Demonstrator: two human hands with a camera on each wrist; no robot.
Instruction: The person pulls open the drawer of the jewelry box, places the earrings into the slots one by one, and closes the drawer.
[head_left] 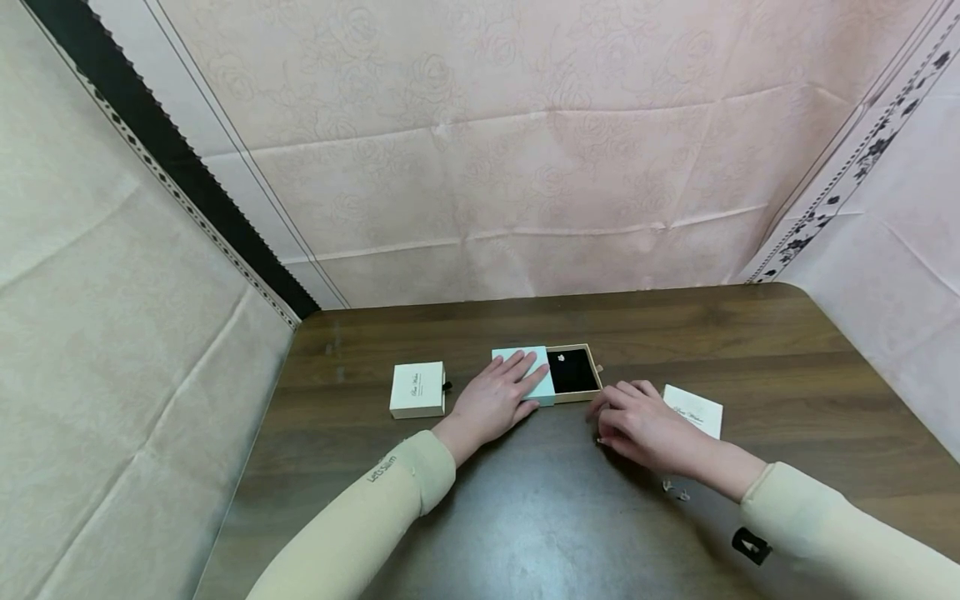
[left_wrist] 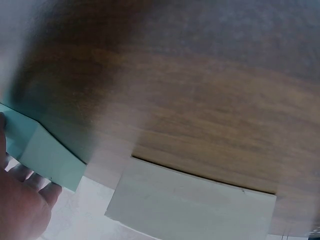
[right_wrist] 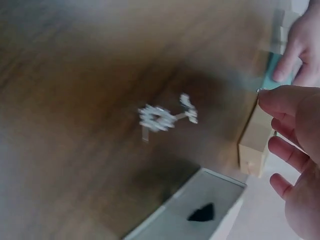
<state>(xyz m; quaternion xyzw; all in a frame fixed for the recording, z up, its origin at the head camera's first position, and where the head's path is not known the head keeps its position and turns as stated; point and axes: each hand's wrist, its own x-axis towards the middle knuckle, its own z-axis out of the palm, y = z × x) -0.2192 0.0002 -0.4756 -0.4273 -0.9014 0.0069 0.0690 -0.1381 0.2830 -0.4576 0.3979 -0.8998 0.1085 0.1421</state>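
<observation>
My left hand (head_left: 493, 398) rests on the light blue box sleeve (head_left: 547, 390), fingers extended across its top. From the sleeve's right side a cream drawer (head_left: 596, 379) sticks out, lined with a black pad (head_left: 572, 371) that bears one small silvery earring (head_left: 561, 358). Just in front of the drawer, my right hand (head_left: 637, 425) pinches a tiny shiny piece (right_wrist: 259, 90), apparently an earring, between thumb and forefinger. Most of that piece is hidden by the fingertips. Below this hand, two sparkly earrings (right_wrist: 157, 118) lie on the table, one ring-shaped with a post.
A white lettered box (head_left: 417, 390) with a black tab stands left of the left hand. Another white box (head_left: 693, 408) sits behind the right hand, partly covered by it. Pale patterned cloth (head_left: 487, 192) hangs behind the brown wooden table (head_left: 487, 329) and at its sides.
</observation>
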